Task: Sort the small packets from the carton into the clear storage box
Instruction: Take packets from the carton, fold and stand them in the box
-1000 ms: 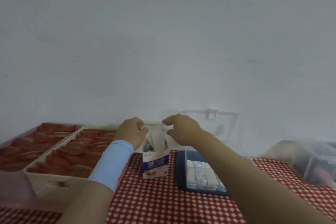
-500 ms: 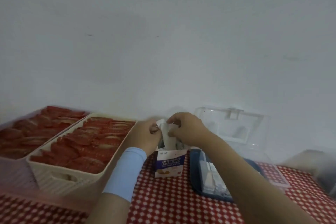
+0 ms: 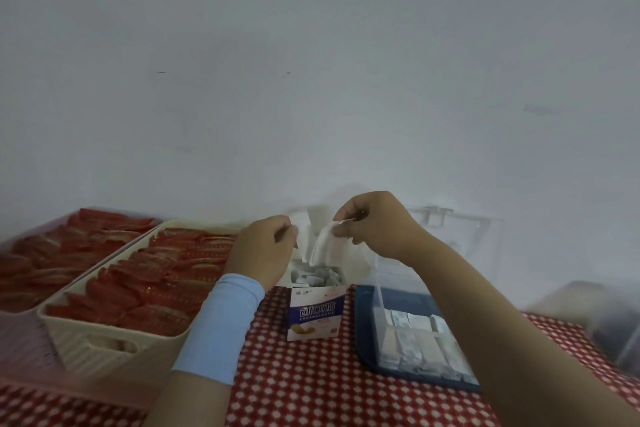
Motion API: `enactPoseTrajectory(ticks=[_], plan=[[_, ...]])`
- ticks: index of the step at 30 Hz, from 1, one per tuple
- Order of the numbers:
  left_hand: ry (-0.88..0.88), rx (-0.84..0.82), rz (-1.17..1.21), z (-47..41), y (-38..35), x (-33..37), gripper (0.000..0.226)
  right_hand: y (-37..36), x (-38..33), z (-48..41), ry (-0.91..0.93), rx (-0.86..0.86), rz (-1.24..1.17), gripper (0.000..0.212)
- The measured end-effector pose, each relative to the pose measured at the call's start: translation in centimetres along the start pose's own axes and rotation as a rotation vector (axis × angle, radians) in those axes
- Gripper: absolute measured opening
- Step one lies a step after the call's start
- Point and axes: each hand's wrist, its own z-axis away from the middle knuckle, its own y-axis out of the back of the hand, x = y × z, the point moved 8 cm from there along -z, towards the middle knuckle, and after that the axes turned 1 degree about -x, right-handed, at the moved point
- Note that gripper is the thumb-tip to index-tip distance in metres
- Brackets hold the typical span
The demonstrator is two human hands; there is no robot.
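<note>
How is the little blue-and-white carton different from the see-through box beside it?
The carton is printed card; the clear box is see-through with a blue base. Packets lie jumbled in the carton, in neat rows in the clear box. Both are open on the red checked cloth.

The left hand (image 3: 263,250) and its pale blue wrist sleeve (image 3: 221,326) hide the rear left of the white-and-blue cardboard carton (image 3: 313,317). Both that hand and the right hand (image 3: 377,225) pinch its top flaps with fingertips curled mostly out of sight, and the small pale packets (image 3: 313,277) inside are too blurred to count or read. The right forearm covers the near right corner of the clear plastic storage box with a dark blue base (image 3: 363,329), while a smeared clear plastic container (image 3: 609,319) is cut off at the right edge and a pink plastic tray (image 3: 17,340) at the left.
</note>
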Motion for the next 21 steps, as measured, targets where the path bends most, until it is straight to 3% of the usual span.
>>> enactPoseTrajectory(ticks=[3,6,9,12,15,18,21], plan=[[-0.03,-0.058,-0.011,0.3,-0.4,1.2,0.03,0.4,-0.9,-0.1,0.031,-0.001,0.003,0.013],[0.024,-0.156,0.228,0.6,-0.8,1.7,0.027,-0.3,-1.7,-0.3,0.054,-0.023,0.058,0.018],[0.023,-0.225,0.278,0.9,-1.0,1.5,0.018,-1.0,-2.5,-0.5,0.08,-0.026,0.025,0.016],[0.015,-0.217,0.256,0.5,-0.7,0.7,0.016,-1.8,-3.0,-0.4,0.09,-0.05,-0.057,0.022],[0.038,-0.204,0.346,0.5,-0.3,0.3,0.011,-2.5,-2.9,-0.4,0.073,-0.101,-0.08,0.012],[0.083,-0.211,0.516,0.5,-0.3,0.2,0.014,-3.1,-2.7,0.0,0.05,-0.126,-0.15,0.017],[0.185,-0.279,0.855,0.8,-1.1,0.1,0.021,-3.6,-2.8,0.3,0.053,-0.129,-0.293,0.022]])
